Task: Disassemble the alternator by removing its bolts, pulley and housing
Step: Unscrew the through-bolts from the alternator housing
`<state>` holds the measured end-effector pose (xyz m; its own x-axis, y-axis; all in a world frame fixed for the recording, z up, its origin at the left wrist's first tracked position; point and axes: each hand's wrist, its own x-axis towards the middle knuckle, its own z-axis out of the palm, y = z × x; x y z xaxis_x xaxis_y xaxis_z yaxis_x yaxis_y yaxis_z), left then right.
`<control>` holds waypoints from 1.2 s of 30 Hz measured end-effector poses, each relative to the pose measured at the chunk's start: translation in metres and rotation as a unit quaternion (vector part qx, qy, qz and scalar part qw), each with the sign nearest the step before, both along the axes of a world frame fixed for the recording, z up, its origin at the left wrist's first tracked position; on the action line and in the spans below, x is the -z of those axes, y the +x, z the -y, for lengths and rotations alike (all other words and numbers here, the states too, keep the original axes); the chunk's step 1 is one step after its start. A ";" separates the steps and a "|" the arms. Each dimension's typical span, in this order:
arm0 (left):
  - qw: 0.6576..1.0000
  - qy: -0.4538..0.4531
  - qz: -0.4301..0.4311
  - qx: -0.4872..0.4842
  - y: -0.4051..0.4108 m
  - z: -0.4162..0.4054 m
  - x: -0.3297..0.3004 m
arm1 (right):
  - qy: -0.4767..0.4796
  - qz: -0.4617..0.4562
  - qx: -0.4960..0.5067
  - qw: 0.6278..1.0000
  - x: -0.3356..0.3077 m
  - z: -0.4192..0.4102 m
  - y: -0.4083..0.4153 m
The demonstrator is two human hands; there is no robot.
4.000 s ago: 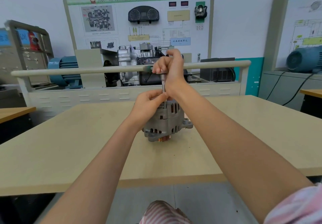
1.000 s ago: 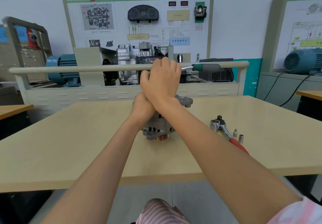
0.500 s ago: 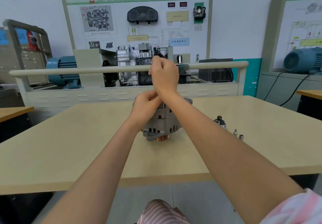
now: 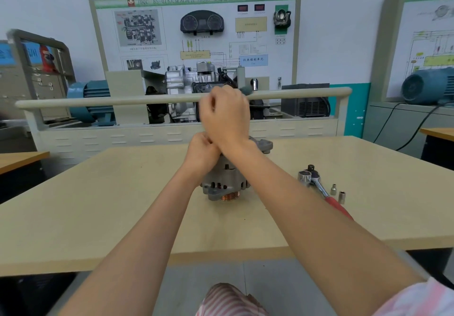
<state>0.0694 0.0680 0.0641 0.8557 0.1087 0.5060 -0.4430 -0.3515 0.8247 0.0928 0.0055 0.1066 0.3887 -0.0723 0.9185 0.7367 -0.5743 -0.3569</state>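
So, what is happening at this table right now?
A person is taking apart an alternator that stands on the table with its copper-coloured pulley end down. The left hand steadies the top of the housing. The right hand is closed around a green-handled tool above it; the tool's tip is hidden. A ratchet with a red handle and two small sockets lie to the right, untouched.

A single head-worn wide-angle camera looks forward and slightly down from the near table (image 4: pixel 98 217) edge, close above the person's outstretched forearms, facing the far wall's training board (image 4: pixel 196 33).
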 end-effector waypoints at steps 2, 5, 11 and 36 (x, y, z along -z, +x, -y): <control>1.000 0.002 -0.003 -0.015 0.002 -0.001 0.000 | -0.108 0.018 0.188 0.976 0.005 -0.006 -0.003; 1.000 0.015 -0.002 -0.021 0.005 0.000 0.001 | -0.109 -0.023 0.220 0.969 0.002 -0.003 -0.003; 1.000 0.005 0.004 0.028 0.003 0.000 0.002 | 0.113 -0.082 -0.143 0.980 -0.012 0.004 -0.004; 0.997 0.001 0.020 0.073 0.002 0.000 0.001 | 0.244 -0.184 -0.274 0.912 -0.020 0.011 0.004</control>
